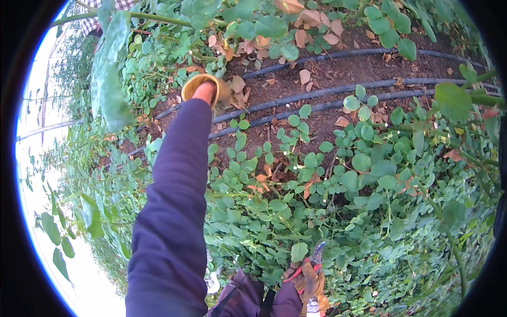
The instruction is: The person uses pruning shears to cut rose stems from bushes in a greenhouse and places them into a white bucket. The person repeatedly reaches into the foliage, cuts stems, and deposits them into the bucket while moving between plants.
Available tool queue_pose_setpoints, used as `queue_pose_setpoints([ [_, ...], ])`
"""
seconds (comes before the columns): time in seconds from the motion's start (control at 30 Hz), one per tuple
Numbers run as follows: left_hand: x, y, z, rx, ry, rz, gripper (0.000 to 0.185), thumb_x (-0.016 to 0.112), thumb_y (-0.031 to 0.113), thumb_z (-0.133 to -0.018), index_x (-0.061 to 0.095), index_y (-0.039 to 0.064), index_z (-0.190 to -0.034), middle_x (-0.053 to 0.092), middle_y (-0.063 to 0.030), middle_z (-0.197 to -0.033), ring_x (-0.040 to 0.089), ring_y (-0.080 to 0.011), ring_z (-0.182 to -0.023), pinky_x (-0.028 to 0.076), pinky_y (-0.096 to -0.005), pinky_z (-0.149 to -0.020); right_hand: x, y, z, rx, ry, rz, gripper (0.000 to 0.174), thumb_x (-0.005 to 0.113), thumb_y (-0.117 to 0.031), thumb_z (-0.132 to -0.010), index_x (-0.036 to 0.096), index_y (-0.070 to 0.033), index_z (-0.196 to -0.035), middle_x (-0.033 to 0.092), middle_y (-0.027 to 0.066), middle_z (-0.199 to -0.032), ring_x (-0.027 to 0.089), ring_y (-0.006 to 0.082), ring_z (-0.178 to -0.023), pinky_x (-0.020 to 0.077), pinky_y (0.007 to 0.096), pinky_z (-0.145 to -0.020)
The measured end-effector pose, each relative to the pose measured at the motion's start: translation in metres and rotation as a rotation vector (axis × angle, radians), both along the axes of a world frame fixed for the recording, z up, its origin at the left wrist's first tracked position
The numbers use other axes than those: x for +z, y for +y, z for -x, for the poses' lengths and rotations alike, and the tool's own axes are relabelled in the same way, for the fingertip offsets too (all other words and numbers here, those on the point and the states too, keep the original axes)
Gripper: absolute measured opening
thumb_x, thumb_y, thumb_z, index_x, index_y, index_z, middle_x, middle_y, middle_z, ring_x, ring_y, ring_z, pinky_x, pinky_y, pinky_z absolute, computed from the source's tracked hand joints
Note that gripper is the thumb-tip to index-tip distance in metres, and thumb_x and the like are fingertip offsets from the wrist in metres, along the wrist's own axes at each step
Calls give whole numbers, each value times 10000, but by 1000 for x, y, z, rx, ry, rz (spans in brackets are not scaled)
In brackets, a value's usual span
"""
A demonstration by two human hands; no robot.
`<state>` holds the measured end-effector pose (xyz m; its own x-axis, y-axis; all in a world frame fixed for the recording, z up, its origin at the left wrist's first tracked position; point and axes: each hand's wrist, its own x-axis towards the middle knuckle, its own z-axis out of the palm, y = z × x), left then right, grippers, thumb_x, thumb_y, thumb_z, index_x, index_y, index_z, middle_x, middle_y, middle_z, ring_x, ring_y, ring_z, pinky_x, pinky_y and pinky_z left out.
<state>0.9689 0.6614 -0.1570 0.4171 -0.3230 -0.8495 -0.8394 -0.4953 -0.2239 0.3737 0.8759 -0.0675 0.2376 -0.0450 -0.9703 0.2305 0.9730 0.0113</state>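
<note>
My left arm, in a dark purple sleeve, reaches forward over the rose-like bushes. My left hand (223,94) wears a tan glove with a wide yellow cuff; the cuff and a blurred bit of glove show among leaves and dry leaves, while the fingers are hidden. Low in the view, near my legs, my right hand (313,283) in a brown, soiled glove is closed around pruning shears (318,253) with red handles. Their metal blades point up and away from me, beside green leaves. Whether the blades are fully together cannot be told.
Black irrigation hoses (324,93) run across brown soil (261,140) strewn with dry leaves. Dense leafy bushes (356,222) surround my legs. Thick green stems (451,237) stand at right, and a large blurred leaf (109,79) hangs close by. Another person's checked clothing (122,4) shows at top left.
</note>
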Motion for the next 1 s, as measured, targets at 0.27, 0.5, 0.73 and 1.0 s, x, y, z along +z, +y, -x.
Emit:
queue_pose_setpoints([
  [0.27,-67,20,42,-1,-282,171,531,721,494,-907,763,44,-1184,783,-123,-1064,757,-253,-958,590,-418,-861,2,-11,3,75,9,31,327,688,-245,-1103,643,24,-1284,724,164,-1041,753,324,-864,660,524,-842],
  [0.5,-58,25,33,69,-148,118,622,716,601,-928,789,42,-1193,797,-131,-1090,757,-257,-989,579,-423,-908,2,-16,-2,31,19,-42,320,670,-250,-1113,645,20,-1283,720,155,-1064,744,307,-885,651,517,-870],
  [0.73,-23,45,9,284,2,36,719,711,707,-950,816,41,-1201,811,-139,-1116,757,-262,-1019,568,-429,-955,2,-10,-3,11,13,-7,223,633,-201,-1130,670,-4,-1228,743,151,-1017,755,305,-842,668,517,-807],
  [1.0,-15,77,64,491,106,98,772,798,763,-897,847,16,-1084,820,-133,-995,746,-227,-955,566,-418,-912,4,-7,-7,15,9,39,289,657,-239,-1125,658,17,-1260,732,155,-1021,761,310,-844,674,521,-830],
])
